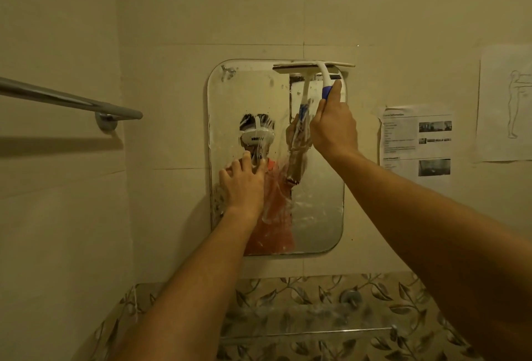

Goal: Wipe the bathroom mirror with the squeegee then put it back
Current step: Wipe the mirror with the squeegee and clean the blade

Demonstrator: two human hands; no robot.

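Right hand [334, 127] fingers grip squeegee [316, 68] at mirror [316, 216] top, left hand [243, 182] fingers spread flat below; wiping barely begun, soapy streaks remain.

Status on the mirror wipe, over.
Right hand grips squeegee, blade at top right of streaked mirror. Left hand presses mirror lower left, clear of blade's path.

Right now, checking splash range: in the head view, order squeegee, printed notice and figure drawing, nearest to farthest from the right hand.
1. squeegee, gripped in the right hand.
2. printed notice, right of the mirror.
3. figure drawing, far right.
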